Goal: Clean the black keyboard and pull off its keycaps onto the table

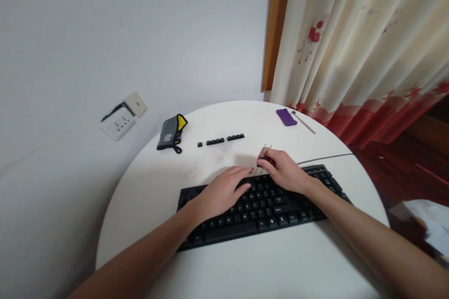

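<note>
A black keyboard (266, 210) lies across the round white table (245, 266). My left hand (224, 191) rests flat on its upper middle keys, fingers stretched toward the top row. My right hand (284, 168) is closed on a thin wire keycap puller (264, 152) at the keyboard's top edge; the wire loops stick up above my fingers. A row of removed black keycaps (224, 140) lies on the table beyond the keyboard.
A grey and yellow pouch (171, 133) lies at the back left. A purple cloth (286, 117) and a thin stick (303, 122) lie at the back right. The keyboard's cable (326, 159) runs right. A wall socket (119, 119) and curtain (361, 46) stand behind.
</note>
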Demonstrator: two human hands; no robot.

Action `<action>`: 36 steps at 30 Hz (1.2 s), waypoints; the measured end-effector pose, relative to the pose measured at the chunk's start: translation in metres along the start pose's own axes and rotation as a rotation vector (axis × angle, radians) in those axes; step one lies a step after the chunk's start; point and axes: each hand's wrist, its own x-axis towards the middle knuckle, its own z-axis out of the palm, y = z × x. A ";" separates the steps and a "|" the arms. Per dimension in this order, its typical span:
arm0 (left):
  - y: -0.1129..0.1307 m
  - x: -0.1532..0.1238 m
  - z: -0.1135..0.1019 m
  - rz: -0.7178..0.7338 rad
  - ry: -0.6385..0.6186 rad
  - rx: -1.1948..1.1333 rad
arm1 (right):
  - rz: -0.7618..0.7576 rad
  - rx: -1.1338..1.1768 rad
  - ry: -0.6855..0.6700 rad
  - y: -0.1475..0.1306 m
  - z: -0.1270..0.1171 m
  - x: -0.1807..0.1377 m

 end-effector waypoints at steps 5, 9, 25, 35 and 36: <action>0.005 0.000 -0.004 0.062 -0.066 0.011 | -0.041 -0.064 -0.121 -0.001 0.003 -0.002; 0.006 0.001 -0.006 0.074 -0.120 0.044 | -0.078 -0.141 -0.158 -0.001 0.004 -0.002; 0.005 0.001 -0.006 0.059 -0.120 0.033 | 0.226 -0.073 0.028 0.006 0.024 0.000; 0.004 0.004 -0.005 -0.001 0.061 -0.070 | 0.161 0.204 0.135 -0.003 0.021 -0.001; 0.004 0.004 -0.005 -0.004 0.109 -0.095 | 0.152 0.217 0.153 -0.006 0.022 -0.002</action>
